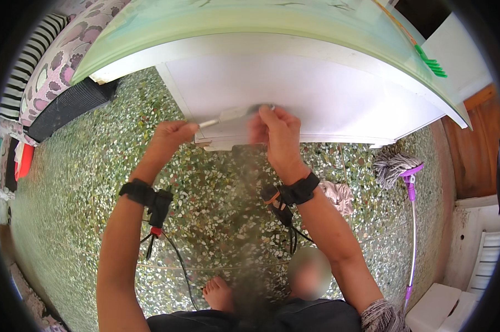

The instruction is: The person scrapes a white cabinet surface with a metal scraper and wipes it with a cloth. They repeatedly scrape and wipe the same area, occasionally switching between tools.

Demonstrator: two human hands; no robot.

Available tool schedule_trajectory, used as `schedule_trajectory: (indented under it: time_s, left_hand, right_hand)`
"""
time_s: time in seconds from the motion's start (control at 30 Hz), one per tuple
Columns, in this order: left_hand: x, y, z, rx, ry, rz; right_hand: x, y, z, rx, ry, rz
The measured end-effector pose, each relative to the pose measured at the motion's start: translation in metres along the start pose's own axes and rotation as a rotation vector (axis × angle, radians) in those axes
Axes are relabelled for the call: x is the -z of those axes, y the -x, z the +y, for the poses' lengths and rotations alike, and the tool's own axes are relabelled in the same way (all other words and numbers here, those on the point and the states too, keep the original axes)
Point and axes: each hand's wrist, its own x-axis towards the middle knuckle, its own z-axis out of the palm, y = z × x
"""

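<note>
Between my hands, in front of a white panel (308, 87) below a glass-like tabletop, is a slim, pale handled object (233, 114), blurred; its exact kind cannot be told. My left hand (175, 135) is closed around its narrow end. At its wider, darker end is my right hand (278, 130), thumb and forefinger pinched together near the tip. Motion blurs the right fingers, so whether they grip the object or only touch it is unclear. Each wrist wears a black strap with a small device and cables.
A mop (411, 182) with grey strands and a purple head lies at the right. Near my right forearm a crumpled pinkish cloth (337, 197) rests on the speckled floor. A green-tipped tool (430, 62) lies on the tabletop. White boxes (434, 305) stand at lower right.
</note>
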Motion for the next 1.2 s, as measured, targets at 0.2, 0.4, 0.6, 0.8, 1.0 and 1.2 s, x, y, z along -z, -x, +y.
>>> schedule_trajectory:
  time_s: [0.2, 0.4, 0.6, 0.8, 1.0, 1.2]
  left_hand:
    - [-0.009, -0.008, -0.024, -0.030, -0.098, -0.024]
    - [0.005, -0.004, -0.002, -0.022, -0.032, 0.022]
    - [-0.013, -0.007, -0.005, 0.083, -0.181, 0.014]
    - [0.003, -0.003, 0.005, -0.016, -0.069, -0.021]
    - [0.011, -0.002, 0.022, -0.059, 0.043, -0.033]
    - [0.009, -0.009, -0.006, 0.068, -0.082, -0.002]
  right_hand:
    - [0.008, 0.002, 0.021, -0.145, -0.066, 0.078]
    - [-0.005, -0.005, -0.005, -0.005, -0.005, -0.019]
    - [0.018, -0.001, 0.016, -0.057, 0.013, 0.025]
    - [-0.001, 0.002, -0.002, -0.019, 0.013, 0.020]
    - [-0.007, -0.001, -0.015, 0.068, -0.016, -0.011]
    - [-0.006, -0.002, 0.003, -0.043, -0.027, 0.045]
